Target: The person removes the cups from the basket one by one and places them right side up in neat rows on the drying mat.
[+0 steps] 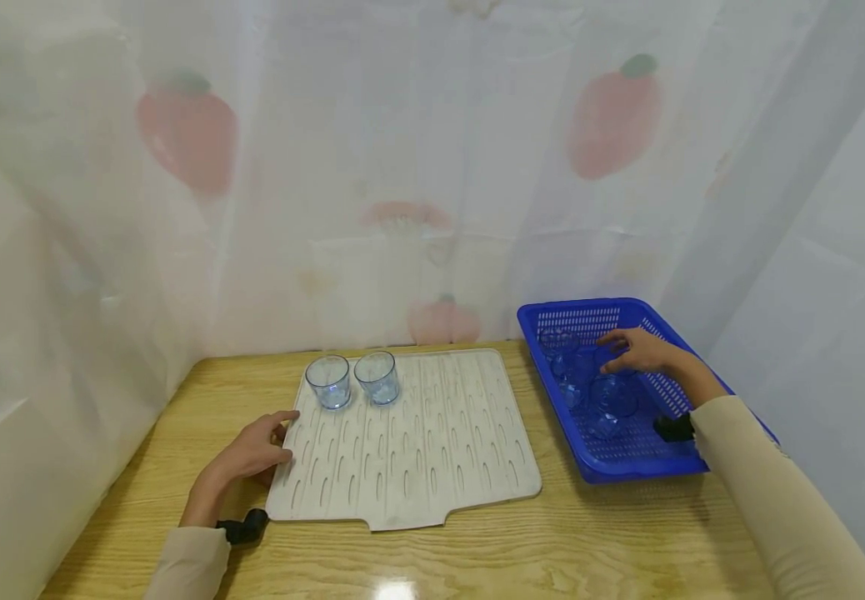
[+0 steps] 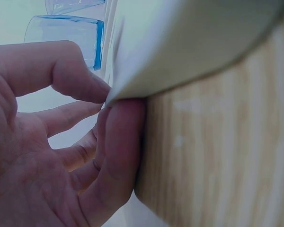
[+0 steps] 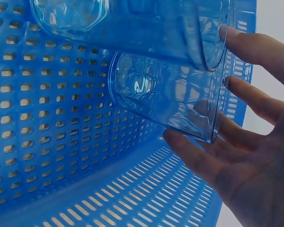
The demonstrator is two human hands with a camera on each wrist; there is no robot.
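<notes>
Two clear glasses point(image 1: 330, 383) stand upright side by side near the far left corner of a pale slotted drying mat point(image 1: 410, 450). My left hand point(image 1: 252, 450) is at the mat's left edge, its bent fingers and thumb holding that edge. At the right, my right hand point(image 1: 638, 352) reaches into a blue plastic basket point(image 1: 590, 467). In the right wrist view, its thumb and fingers lie on either side of a glass point(image 3: 165, 94) near the rim. Another glass point(image 3: 132, 28) lies right beside that one, a fingertip near its rim.
More glasses point(image 1: 569, 392) sit in the basket's left part, blurred by the blue behind them. The wooden table point(image 1: 312, 567) extends in front of the mat. A pale curtain point(image 1: 402, 125) with fruit prints hangs behind and at both sides.
</notes>
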